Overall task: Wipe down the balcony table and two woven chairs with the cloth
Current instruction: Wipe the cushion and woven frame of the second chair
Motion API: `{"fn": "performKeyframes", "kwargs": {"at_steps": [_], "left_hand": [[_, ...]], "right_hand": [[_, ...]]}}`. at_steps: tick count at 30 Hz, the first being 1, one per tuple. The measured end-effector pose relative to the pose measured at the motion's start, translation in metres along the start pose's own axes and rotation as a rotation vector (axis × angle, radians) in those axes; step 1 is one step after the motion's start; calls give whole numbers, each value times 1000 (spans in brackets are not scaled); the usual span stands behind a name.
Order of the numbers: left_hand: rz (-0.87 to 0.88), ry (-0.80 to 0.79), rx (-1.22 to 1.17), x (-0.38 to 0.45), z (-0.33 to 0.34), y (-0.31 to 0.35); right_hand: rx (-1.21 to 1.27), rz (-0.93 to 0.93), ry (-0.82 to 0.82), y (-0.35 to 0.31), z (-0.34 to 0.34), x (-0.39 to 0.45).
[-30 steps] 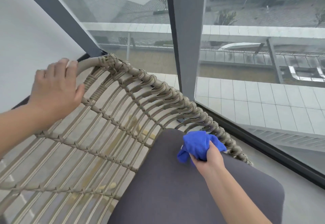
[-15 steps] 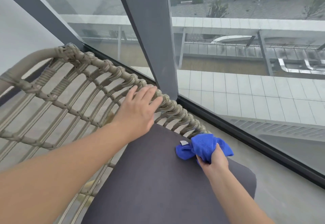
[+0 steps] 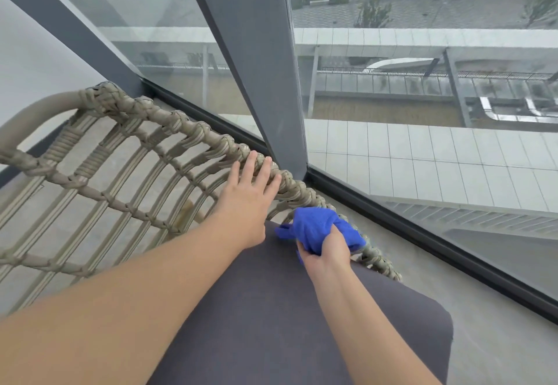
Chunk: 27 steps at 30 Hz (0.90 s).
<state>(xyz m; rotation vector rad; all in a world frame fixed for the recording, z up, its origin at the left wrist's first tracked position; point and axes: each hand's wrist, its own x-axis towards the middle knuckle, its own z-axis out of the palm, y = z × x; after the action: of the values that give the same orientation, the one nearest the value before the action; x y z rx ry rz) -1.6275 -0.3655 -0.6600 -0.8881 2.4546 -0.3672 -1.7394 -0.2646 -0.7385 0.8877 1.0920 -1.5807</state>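
Observation:
A woven chair (image 3: 114,155) of beige cord fills the left and middle, with a dark grey seat cushion (image 3: 271,309) under my arms. My left hand (image 3: 249,197) lies flat on the braided top rim, fingers spread and holding nothing. Just to its right, my right hand (image 3: 327,250) is closed around a bunched blue cloth (image 3: 317,227). The cloth presses against the rim where it curves down beside the cushion. The table and the second chair are out of sight.
A glass balustrade (image 3: 422,173) with a dark grey post (image 3: 259,67) runs close behind and to the right of the chair. A strip of grey balcony floor (image 3: 483,309) lies between the cushion and the glass. A pale wall (image 3: 30,61) stands at the left.
My left hand has left the chair's far left corner and moved right along the rim to sit beside the cloth. The view has swung right. The cloth stays at the rim's right end.

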Motion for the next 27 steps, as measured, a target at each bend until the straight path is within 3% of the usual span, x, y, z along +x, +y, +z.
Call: {"fn": "performKeyframes", "kwargs": {"at_steps": [6, 14, 20, 25, 27], "left_hand": [[36, 23, -122, -1, 1, -10], [24, 113, -333, -26, 16, -18], [-328, 330, -913, -88, 56, -26], [-882, 244, -1761, -124, 33, -51], [-958, 204, -2034, -139, 19, -64]], "right_hand": [[40, 82, -100, 19, 62, -39], [-148, 68, -253, 31, 52, -43], [-550, -12, -465, 47, 51, -58], [-840, -194, -579, 70, 60, -96], [-972, -272, -624, 79, 65, -119]]}}
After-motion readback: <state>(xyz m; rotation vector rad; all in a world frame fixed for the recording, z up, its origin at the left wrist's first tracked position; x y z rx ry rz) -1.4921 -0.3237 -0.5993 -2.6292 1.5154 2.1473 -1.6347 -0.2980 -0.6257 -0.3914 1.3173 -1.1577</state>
